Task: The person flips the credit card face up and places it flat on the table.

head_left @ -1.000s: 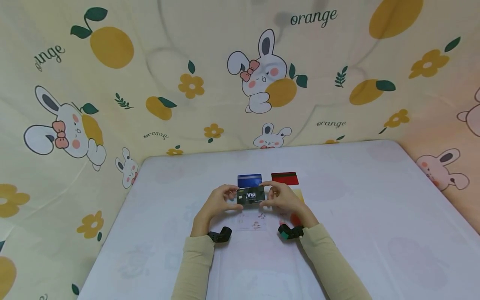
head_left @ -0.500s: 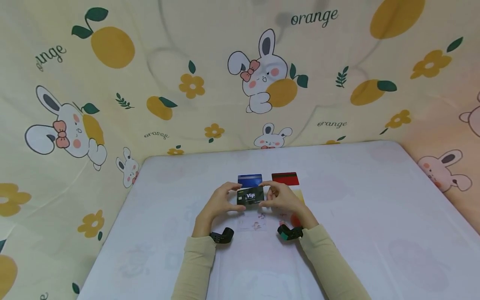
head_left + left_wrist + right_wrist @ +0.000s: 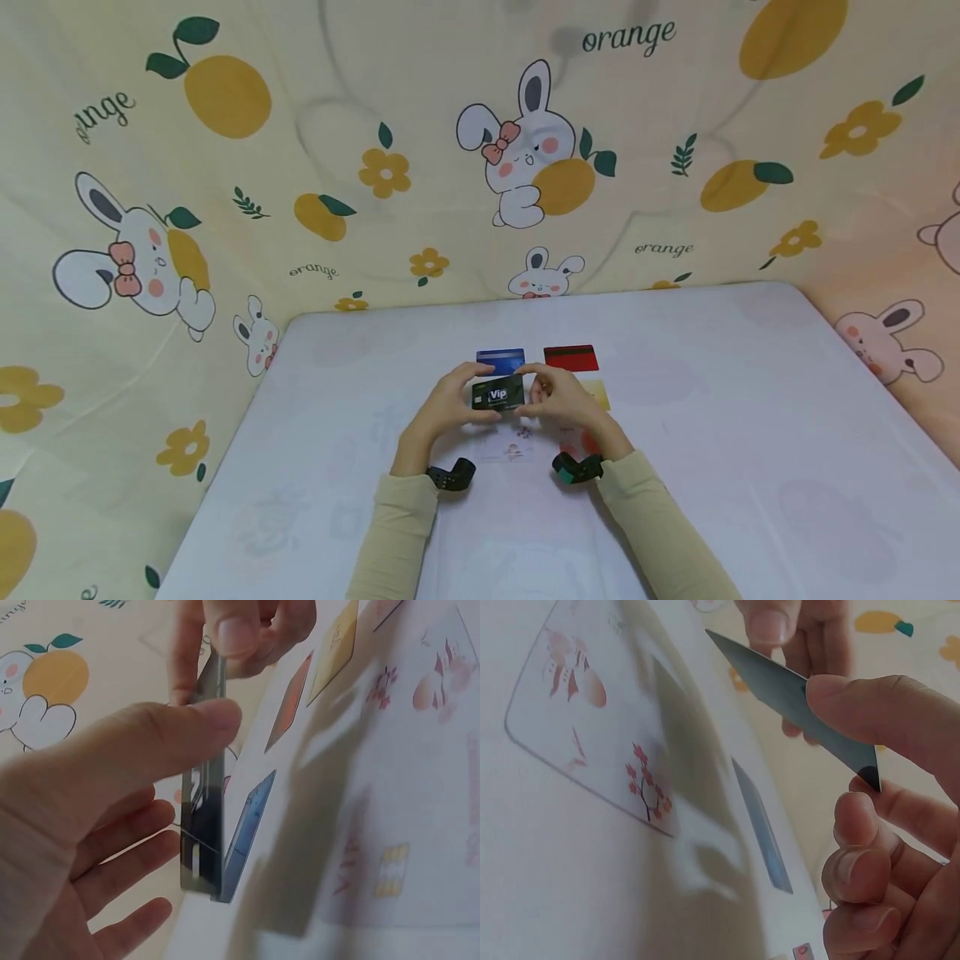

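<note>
A black bank card (image 3: 497, 395) printed "Vip" is held up over the table between both hands. My left hand (image 3: 446, 402) pinches its long edges, index finger on top and thumb below. At the right end, my right hand (image 3: 564, 397) pinches the corners between index finger and thumb. The left wrist view catches the card (image 3: 202, 840) nearly edge-on, the left thumb (image 3: 214, 724) lying against one edge. From the right wrist, the card (image 3: 780, 701) appears as a dark slanted sheet under the right thumb (image 3: 840, 694).
Behind the held card lie a blue card (image 3: 501, 360) and a red card (image 3: 572, 358). A gold card (image 3: 598, 395) is partly covered by the right hand. Nearer lie a pale flower-print card (image 3: 510, 448) and a card with red shapes (image 3: 573, 442), on the white table (image 3: 712, 417).
The left hand has slid rightward along the black card's long edges, its fingertips now nearer the middle. The card and right hand have shifted slightly left.
</note>
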A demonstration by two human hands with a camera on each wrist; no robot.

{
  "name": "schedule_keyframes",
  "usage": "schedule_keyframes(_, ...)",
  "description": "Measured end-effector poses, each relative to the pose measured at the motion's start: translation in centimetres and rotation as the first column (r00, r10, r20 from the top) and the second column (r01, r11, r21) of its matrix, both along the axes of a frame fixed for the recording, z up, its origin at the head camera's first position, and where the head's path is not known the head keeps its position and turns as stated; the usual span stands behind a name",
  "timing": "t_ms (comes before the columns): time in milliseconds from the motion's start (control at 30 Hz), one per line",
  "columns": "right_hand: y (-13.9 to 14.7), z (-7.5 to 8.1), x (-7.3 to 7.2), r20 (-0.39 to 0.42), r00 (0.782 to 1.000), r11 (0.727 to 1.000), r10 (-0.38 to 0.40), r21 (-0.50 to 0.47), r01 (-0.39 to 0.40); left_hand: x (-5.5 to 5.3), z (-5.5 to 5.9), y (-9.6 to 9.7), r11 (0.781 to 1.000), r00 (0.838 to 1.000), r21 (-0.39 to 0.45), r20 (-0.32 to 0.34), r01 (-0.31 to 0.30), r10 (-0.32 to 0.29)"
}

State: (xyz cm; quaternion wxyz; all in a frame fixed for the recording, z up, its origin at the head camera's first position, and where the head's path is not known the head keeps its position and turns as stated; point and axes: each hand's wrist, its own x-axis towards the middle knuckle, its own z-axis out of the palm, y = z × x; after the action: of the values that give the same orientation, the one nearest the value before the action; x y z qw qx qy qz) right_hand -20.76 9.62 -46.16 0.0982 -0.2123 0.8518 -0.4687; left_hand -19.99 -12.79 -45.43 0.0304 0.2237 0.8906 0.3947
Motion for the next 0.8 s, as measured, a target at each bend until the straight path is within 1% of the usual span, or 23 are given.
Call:
schedule_keyframes(67, -0.1, 0.0, 0.0, 0.000, 1.000, 1.000, 0.006, -0.007, -0.006, 0.1, 0.1, 0.2, 1.000, 1.000, -0.016, -0.004, 0.012, -0.012)
schedule_keyframes(233, -0.3, 0.0, 0.1, -0.016, 1.000, 1.000, 0.018, -0.017, -0.018, 0.3, 0.3, 0.7, 0.999, 0.999, -0.026, -0.002, 0.036, -0.036)
schedule_keyframes(367, -0.6, 0.1, 0.2, -0.015, 1.000, 0.999, 0.022, -0.030, -0.022, 0.4, 0.5, 0.9, 0.999, 0.999, -0.013, 0.007, 0.038, -0.038)
schedule_keyframes(467, -0.7, 0.2, 0.3, -0.010, 1.000, 0.999, 0.027, -0.039, -0.027, 0.4, 0.5, 1.1, 0.999, 0.999, -0.019, 0.009, 0.034, -0.034)
schedule_keyframes(667, -0.9, 0.2, 0.4, 0.001, 1.000, 0.997, 0.031, -0.065, -0.031, 0.4, 0.1, 1.3, 0.998, 0.998, -0.038, -0.020, 0.050, -0.051)
schedule_keyframes(800, -0.9, 0.3, 0.4, -0.002, 1.000, 0.998, 0.027, -0.056, -0.027, 0.3, 0.1, 1.4, 0.997, 0.998, -0.042, -0.033, 0.059, -0.061)
